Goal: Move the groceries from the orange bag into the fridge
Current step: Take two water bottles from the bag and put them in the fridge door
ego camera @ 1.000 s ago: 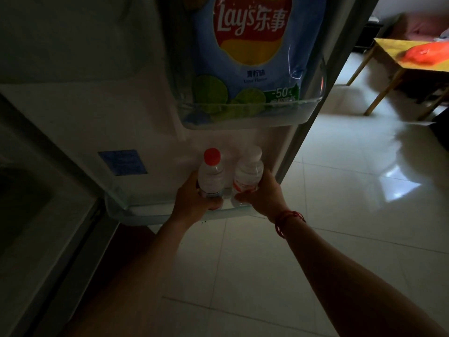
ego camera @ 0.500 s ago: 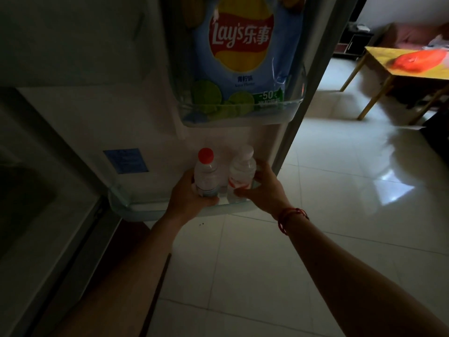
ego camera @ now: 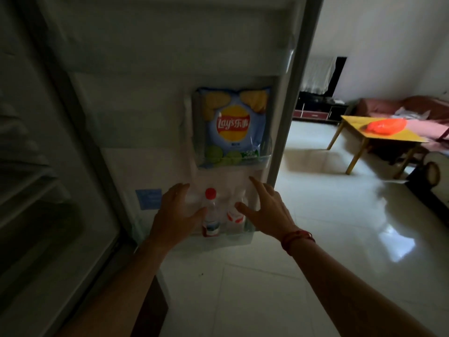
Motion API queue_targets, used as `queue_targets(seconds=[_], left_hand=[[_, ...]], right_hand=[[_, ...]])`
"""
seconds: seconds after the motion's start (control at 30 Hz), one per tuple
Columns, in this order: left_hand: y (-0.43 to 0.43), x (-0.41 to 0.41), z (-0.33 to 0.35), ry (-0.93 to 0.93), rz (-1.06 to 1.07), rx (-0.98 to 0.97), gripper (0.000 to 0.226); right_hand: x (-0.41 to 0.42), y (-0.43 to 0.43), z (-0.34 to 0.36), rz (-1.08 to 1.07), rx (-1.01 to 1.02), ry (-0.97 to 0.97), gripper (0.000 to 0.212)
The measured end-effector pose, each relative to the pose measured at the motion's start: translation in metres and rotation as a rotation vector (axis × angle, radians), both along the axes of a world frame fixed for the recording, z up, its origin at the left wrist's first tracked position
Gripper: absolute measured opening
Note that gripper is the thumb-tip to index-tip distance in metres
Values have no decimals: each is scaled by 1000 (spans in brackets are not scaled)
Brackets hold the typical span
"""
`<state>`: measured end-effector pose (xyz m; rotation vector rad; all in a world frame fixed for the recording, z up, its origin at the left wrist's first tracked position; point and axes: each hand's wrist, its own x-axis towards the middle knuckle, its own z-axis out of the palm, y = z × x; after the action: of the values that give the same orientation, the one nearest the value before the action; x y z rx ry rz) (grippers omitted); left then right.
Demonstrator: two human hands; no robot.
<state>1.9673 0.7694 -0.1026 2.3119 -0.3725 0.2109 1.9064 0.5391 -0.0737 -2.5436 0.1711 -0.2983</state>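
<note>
Two small water bottles stand side by side in the bottom shelf (ego camera: 233,242) of the open fridge door: a red-capped bottle (ego camera: 211,212) on the left and a white-capped bottle (ego camera: 235,215) on the right, partly hidden by my fingers. My left hand (ego camera: 175,215) hovers just left of the red-capped bottle, fingers spread and empty. My right hand (ego camera: 267,210) is spread just right of the other bottle, holding nothing. A blue Lay's chip bag (ego camera: 232,127) sits in the door shelf above. The orange bag (ego camera: 386,126) lies on a yellow table far right.
The dark fridge interior (ego camera: 36,190) fills the left. The door's grey edge (ego camera: 289,117) runs down the middle. Glossy tiled floor (ego camera: 315,239) spreads right toward the yellow table (ego camera: 379,139), a pink sofa (ego camera: 398,108) and a dark TV cabinet (ego camera: 315,110).
Both hands have let go of the two bottles and pulled back with fingers spread. The view has lifted and drawn away, showing more of the door and room.
</note>
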Motion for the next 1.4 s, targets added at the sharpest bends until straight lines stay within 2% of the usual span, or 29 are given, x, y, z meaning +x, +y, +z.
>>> queue_targets(seconds=[0.2, 0.3, 0.43, 0.6, 0.83, 0.97, 1.13, 1.27, 1.4], left_hand=[[11, -29, 36, -333, -4, 194, 93], [13, -38, 48, -404, 2, 271, 96], [8, -48, 65, -424, 20, 287, 97], [-4, -46, 67, -455, 5, 342, 81], [-37, -53, 73, -480, -32, 305, 89], [-57, -59, 78, -508, -48, 290, 85], [-83, -67, 85, -541, -128, 278, 78], [-101, -66, 87, -504, -237, 240, 82], [-123, -70, 89, -491, -336, 207, 89]], right_hand=[[-24, -2, 15, -20, -307, -103, 91], [-31, -1, 20, -58, -394, -135, 90], [-34, -1, 32, -88, -403, -129, 88], [-39, -12, 44, -94, -416, -134, 88], [-55, -42, 51, -142, -415, -153, 98], [-60, -60, 49, -181, -431, -137, 91], [-77, -78, 49, -260, -449, -124, 90], [-97, -83, 56, -353, -442, -129, 84], [-126, -89, 61, -474, -460, -108, 90]])
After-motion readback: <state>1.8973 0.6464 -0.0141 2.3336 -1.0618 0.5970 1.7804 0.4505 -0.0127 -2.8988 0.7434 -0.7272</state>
